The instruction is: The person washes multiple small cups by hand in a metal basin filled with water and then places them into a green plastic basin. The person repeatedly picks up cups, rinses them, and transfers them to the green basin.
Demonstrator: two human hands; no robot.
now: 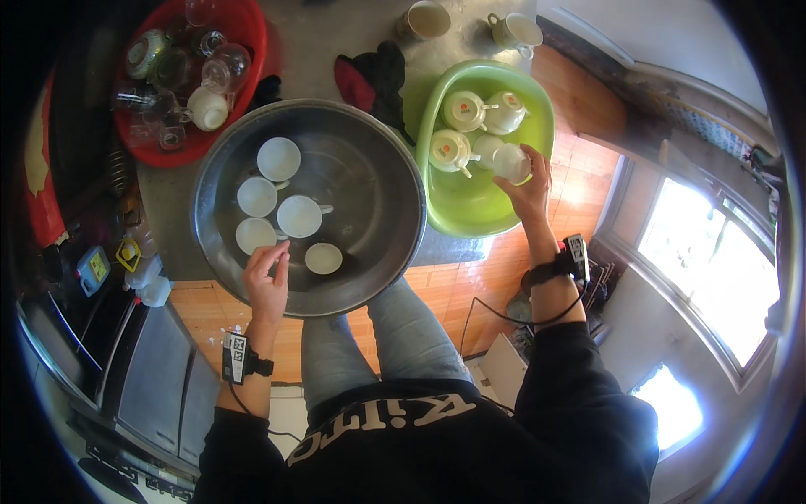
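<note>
My right hand (532, 189) grips a small white cup (511, 164) over the green plastic basin (441, 217). Beside it is another small white cup (487, 149), partly hidden. Several cream cups with printed bases, one of them a handled cup (465, 111), lie upside down in that basin. My left hand (266, 283) is over the near left part of a wide dark metal basin (371, 252). Its thumb and index finger are slightly apart beside the handle of a white cup (255, 235); contact is unclear. Several white cups, including a small handleless one (323, 259), stand mouth up there.
A red plastic basin (252, 38) of glassware is at the far left. Two cups (425, 22) (517, 31) stand at the back of the metal table (308, 69), near a dark red and black cloth (371, 79). A cable (497, 307) hangs from my right wrist device.
</note>
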